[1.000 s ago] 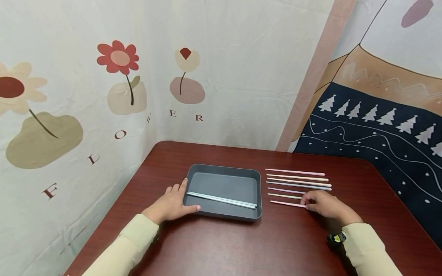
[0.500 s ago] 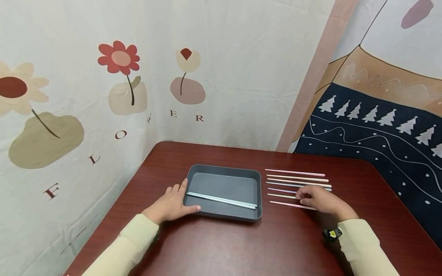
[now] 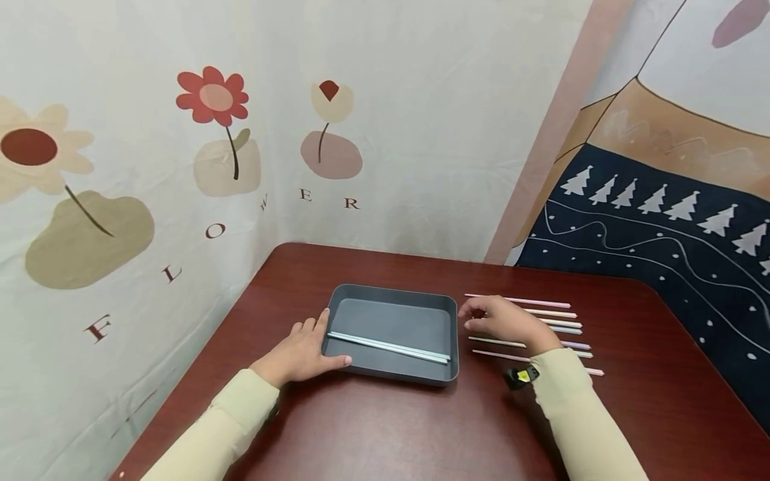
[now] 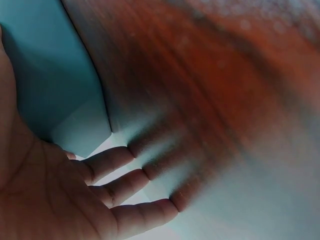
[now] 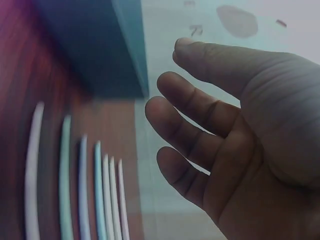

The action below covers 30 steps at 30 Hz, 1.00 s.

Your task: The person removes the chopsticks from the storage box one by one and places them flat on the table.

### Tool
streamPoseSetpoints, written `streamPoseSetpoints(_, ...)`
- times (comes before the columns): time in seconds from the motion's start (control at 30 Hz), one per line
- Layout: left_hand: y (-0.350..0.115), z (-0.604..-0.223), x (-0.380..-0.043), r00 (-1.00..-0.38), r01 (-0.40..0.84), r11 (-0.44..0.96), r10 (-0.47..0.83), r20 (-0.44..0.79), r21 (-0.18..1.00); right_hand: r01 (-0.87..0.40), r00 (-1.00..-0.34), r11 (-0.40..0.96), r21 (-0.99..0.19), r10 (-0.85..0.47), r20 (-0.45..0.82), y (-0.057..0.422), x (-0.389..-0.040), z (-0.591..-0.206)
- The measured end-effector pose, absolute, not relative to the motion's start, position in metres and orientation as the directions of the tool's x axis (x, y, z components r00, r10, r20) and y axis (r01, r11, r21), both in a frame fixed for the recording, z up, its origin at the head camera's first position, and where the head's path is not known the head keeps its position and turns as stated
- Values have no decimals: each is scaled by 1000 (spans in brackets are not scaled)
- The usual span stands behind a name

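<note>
A dark grey rectangular tray (image 3: 397, 310) lies on the table, with a pair of pale blue-green chopsticks (image 3: 385, 345) resting slantwise in it. My left hand (image 3: 297, 355) rests at the tray's left side, fingers along the wall and thumb spread over the near rim. Just off the tray's right wall, my right hand (image 3: 508, 323) hovers over several chopsticks laid side by side; its fingers are loosely bent with nothing between them. The right wrist view shows a pink chopstick (image 5: 33, 175), a green chopstick (image 5: 65, 175) and a blue chopstick (image 5: 101, 195) among them. Hand and forearm partly hide the row.
The dark red-brown table (image 3: 391, 427) reaches back to a white curtain (image 3: 415, 133) printed with flowers. A navy hanging with white trees (image 3: 656, 227) stands at the right. A black wrist device (image 3: 521, 376) sits at the right cuff.
My right hand has moved left and away from me, from the nearest pink chopstick to beside the tray's right wall. The left hand stays on the tray; the head view shifts slightly.
</note>
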<state>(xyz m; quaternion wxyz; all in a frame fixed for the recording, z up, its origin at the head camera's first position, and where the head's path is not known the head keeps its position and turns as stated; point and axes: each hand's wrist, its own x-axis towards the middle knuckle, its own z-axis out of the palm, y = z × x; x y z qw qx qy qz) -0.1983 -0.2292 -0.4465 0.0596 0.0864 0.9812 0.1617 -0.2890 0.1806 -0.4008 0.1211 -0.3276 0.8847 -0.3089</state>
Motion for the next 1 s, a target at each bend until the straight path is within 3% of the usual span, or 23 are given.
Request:
streamPoseSetpoints(0.47, -229, -445, -199, -981, 124, 938, 166, -105, 323, -583, -640, 487, -650, -769, -2, 95, -308, -393)
streamPoseSetpoints(0.73, -228, -445, -199, -979, 134, 939, 175, -104, 316, -549, -564, 411, -728, -825, -40, 69, -317, -403)
streamPoseSetpoints(1.0, -227, -444, -199, -978, 137, 942, 178, -109, 307, -547, -527, 413, -728, -846, -84, 48, -317, -412)
